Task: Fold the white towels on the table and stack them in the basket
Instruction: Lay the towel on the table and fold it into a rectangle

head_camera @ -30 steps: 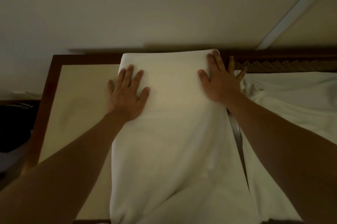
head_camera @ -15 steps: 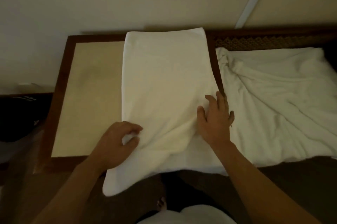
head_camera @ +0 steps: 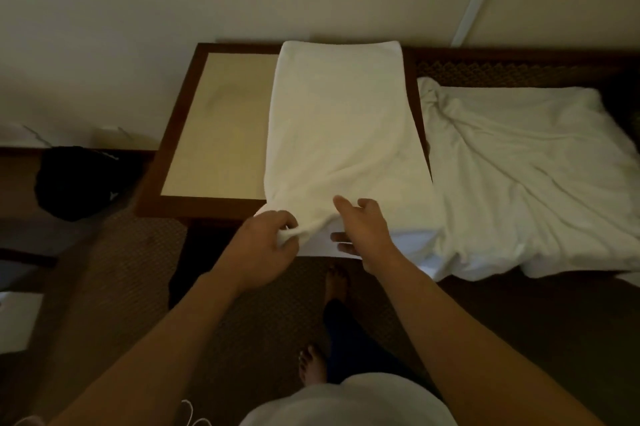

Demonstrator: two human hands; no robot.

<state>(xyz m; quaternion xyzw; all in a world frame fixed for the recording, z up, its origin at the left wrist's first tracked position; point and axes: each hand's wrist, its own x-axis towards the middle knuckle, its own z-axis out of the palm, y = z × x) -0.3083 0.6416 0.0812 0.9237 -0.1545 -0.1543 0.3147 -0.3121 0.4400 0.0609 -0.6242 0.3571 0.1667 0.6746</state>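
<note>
Just below the frame's centre, the left hand (head_camera: pixel 264 245) pinches the near left corner of the white towel (head_camera: pixel 341 134) in a closed grip, bunching the cloth, while the right hand (head_camera: pixel 363 230) hovers at the towel's near edge with fingers relaxed and spread, holding nothing. The towel lies lengthwise on the right part of the wood-framed worktop (head_camera: pixel 221 127), its near end hanging over the front edge. To the right of it lies a crumpled white towel (head_camera: pixel 530 176); a dark bag (head_camera: pixel 78 183) sits at the left.

Both forearms bare, no sleeves in view. Left hand (head_camera: pixel 263 245) & right hand (head_camera: pixel 363 228): no rings or watch seen. Feet (head_camera: pixel 313 368) bare. Pale white garment (head_camera: pixel 346 401) at waist, dark trouser leg (head_camera: pixel 346 335) below.
</note>
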